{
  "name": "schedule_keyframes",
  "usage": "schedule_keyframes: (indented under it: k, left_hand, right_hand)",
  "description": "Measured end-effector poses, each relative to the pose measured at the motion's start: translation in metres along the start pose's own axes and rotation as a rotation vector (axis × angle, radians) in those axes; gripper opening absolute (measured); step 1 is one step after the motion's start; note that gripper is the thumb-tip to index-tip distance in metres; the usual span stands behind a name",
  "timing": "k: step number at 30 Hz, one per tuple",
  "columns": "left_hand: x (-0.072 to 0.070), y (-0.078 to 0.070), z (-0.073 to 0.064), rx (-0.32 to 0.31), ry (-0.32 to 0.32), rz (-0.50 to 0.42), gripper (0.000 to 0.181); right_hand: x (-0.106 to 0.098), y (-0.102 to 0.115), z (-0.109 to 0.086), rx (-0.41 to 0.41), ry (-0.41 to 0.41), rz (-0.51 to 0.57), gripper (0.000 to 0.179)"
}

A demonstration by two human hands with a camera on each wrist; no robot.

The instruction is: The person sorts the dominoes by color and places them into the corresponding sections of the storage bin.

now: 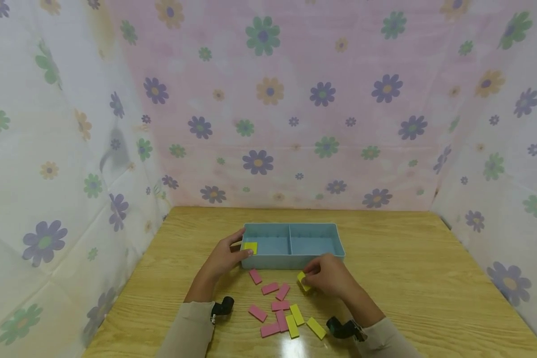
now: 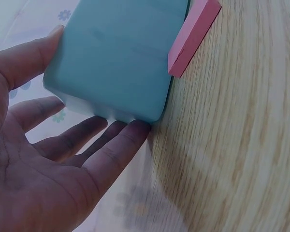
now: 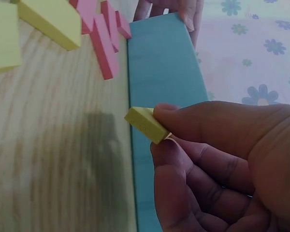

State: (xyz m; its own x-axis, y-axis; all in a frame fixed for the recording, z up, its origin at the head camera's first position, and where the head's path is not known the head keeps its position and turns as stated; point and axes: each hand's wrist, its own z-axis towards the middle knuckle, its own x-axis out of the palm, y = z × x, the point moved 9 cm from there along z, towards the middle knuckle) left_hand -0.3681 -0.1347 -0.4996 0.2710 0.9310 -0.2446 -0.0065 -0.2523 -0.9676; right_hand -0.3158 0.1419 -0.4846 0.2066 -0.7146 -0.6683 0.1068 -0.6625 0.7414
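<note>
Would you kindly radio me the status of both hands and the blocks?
Left hand gripping left end of blue box. Right hand pinching yellow block, in front of box. Way in looks unobstructed.

Blue divided box [image 1: 273, 262], yellow block [image 1: 250, 246] in left compartment, yellow piece [image 3: 146, 125] in right hand [image 1: 334, 277], pink blocks [image 1: 257, 313] in front

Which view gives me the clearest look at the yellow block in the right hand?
The right wrist view: the yellow block appears large there, pinched by the right hand. The head view shows it small, partly covered by that hand; the left wrist view doesn't show it.
</note>
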Motion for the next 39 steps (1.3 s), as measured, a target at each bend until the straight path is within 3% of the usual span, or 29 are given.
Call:
schedule_keyframes:
  k: [11, 18, 28, 39]
  left_hand:
    - [0.001, -0.003, 0.0, 0.005, 0.008, 0.009, 0.08]
    - [0.002, -0.001, 0.0, 0.007, 0.018, 0.006, 0.079]
    - [0.002, 0.0, 0.003, 0.003, 0.006, -0.004, 0.078]
    - [0.002, 0.002, 0.003, 0.004, 0.002, -0.027, 0.078]
  right_hand:
    - [-0.014, 0.005, 0.004, 0.027, -0.015, 0.011, 0.013]
    - [-0.024, 0.015, 0.006, -0.023, -0.024, 0.032, 0.013]
    - [-0.033, 0.021, 0.009, -0.008, -0.057, 0.03, 0.011]
    - [-0.043, 0.031, 0.021, 0.027, -0.018, 0.142, 0.018]
